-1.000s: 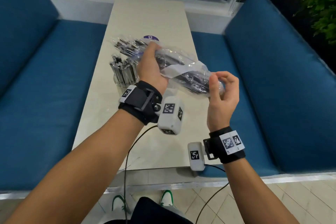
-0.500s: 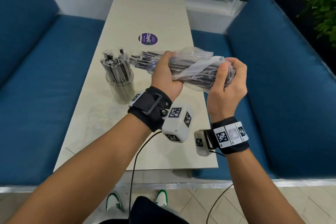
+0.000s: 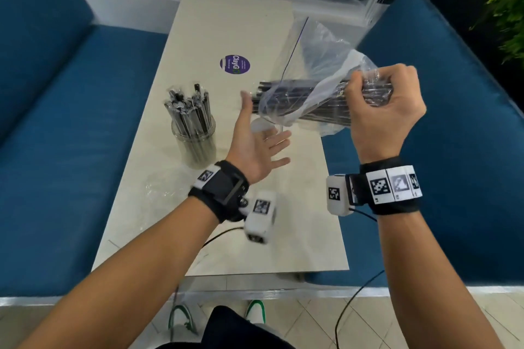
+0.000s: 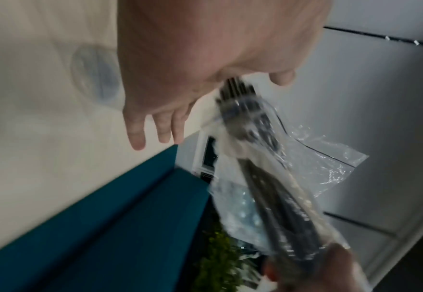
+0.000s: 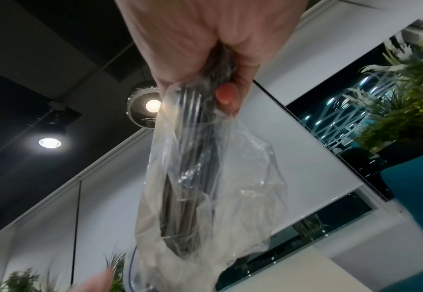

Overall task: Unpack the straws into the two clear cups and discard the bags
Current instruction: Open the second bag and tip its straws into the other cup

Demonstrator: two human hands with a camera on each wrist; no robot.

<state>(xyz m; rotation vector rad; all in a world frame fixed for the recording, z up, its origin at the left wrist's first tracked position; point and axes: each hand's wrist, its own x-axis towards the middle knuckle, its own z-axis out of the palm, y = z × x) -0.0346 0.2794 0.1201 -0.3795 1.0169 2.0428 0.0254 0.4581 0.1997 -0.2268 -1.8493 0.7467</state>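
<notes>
My right hand (image 3: 382,102) grips one end of a bundle of dark straws (image 3: 286,91), still partly wrapped in a loose clear bag (image 3: 320,65). The bundle lies level over the table's right side, its free end pointing left out of the bag. Just below that end, my left hand (image 3: 261,142) is open with the palm up and holds nothing. A clear cup (image 3: 195,136) full of straws stands to the left. A blurred clear round shape (image 4: 95,77), apparently the second cup, sits beyond my left hand. The right wrist view shows fingers (image 5: 225,96) clamped on bag and straws.
A crumpled clear bag (image 3: 167,184) lies on the pale table (image 3: 255,235) near the full cup. A round purple sticker (image 3: 234,64) marks the table's far middle. Blue sofa cushions (image 3: 71,122) flank both sides. A cable hangs from my right wrist.
My left hand has let go of the bundle, dropped lower and opened palm up. My right hand keeps the straws and has moved right, and the bag's loose end now billows upward.
</notes>
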